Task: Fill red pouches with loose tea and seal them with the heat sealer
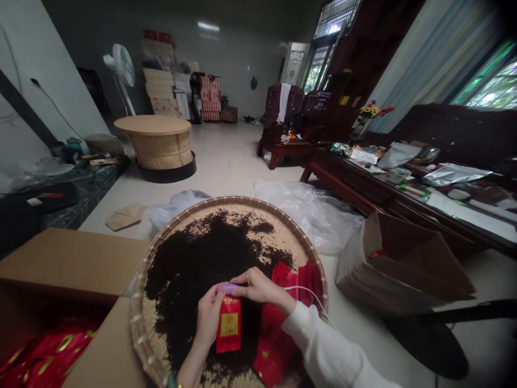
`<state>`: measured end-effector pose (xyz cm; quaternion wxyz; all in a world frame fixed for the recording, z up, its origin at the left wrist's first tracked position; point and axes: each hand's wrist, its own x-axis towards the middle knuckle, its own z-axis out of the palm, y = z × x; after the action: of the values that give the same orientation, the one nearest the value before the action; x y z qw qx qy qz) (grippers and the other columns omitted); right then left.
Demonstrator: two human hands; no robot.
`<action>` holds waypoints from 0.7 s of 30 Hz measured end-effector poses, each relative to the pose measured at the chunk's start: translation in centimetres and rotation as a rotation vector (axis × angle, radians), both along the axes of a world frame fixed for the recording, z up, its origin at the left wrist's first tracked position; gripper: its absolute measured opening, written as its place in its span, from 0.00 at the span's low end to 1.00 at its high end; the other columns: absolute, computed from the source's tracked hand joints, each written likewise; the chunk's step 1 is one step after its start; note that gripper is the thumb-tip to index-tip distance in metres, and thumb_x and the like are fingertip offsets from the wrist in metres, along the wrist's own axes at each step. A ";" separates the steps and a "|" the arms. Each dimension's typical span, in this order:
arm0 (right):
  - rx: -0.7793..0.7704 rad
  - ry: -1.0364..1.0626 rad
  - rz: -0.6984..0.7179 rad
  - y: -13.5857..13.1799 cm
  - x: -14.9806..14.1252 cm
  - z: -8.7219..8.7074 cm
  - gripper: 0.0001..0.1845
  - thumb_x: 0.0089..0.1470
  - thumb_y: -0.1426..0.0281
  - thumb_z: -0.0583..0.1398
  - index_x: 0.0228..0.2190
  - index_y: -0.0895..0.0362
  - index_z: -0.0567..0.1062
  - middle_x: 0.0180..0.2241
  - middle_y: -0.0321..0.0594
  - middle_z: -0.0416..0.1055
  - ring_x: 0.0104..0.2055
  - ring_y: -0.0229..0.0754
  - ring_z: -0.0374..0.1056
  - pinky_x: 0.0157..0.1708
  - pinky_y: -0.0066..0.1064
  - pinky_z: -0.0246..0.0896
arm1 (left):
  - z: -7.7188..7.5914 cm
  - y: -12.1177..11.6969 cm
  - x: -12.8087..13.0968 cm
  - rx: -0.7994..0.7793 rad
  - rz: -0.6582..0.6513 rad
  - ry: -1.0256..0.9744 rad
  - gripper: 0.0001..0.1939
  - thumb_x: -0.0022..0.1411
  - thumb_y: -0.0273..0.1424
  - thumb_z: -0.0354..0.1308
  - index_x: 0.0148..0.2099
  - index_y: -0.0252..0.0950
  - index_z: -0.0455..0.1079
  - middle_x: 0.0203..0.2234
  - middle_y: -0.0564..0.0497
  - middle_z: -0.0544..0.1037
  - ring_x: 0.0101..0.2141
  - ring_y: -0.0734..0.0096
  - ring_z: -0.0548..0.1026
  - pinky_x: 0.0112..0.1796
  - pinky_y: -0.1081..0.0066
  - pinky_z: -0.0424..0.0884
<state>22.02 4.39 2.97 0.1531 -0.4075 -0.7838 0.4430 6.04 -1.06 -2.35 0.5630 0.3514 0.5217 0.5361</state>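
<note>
Left hand (208, 315) pinches a small red packet with a gold label (228, 328) at its top edge; right hand (258, 285) closes over a slim purple corded tool (226, 288) on that edge. Beneath both hands: loose black tea (194, 269) on a round woven bamboo tray (139, 318). Flat red packets (307, 280) lie just beneath the right hand. Left of the left hand, an open brown cardboard box (72, 258).

Loose tea (202, 275) in round bamboo tray (138, 318) (cardboard carton (60, 261) left)
</note>
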 end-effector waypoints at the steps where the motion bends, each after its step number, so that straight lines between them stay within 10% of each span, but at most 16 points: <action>1: 0.005 -0.005 0.000 0.0 0.0 -0.1 0.21 0.54 0.56 0.59 0.42 0.57 0.81 0.28 0.33 0.77 0.31 0.41 0.68 0.28 0.23 0.54 | 0.1 0.0 0.0 -0.003 0.001 -0.004 0.24 0.47 0.49 0.64 0.36 0.32 0.77 0.30 0.45 0.82 0.32 0.59 0.78 0.33 0.68 0.72; 11: -0.004 0.023 -0.074 0.1 0.4 -0.8 0.24 0.55 0.53 0.58 0.45 0.55 0.79 0.30 0.32 0.77 0.32 0.41 0.67 0.29 0.24 0.56 | 0.3 0.4 -0.3 -0.111 -0.175 -0.156 0.32 0.43 0.50 0.67 0.45 0.32 0.74 0.29 0.46 0.81 0.30 0.61 0.78 0.33 0.67 0.71; 21: -0.106 0.149 -0.189 1.1 1.5 -2.6 0.29 0.46 0.54 0.64 0.46 0.58 0.78 0.41 0.40 0.77 0.42 0.50 0.70 0.44 0.35 0.63 | -0.7 0.6 0.0 -0.058 -0.148 0.062 0.26 0.47 0.53 0.62 0.28 0.32 0.74 0.19 0.51 0.76 0.23 0.68 0.72 0.26 0.73 0.66</action>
<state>23.57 5.54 0.36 0.2299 -0.4531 -0.7038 0.4965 6.03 -0.42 -3.09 0.5946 0.3892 0.5267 0.4665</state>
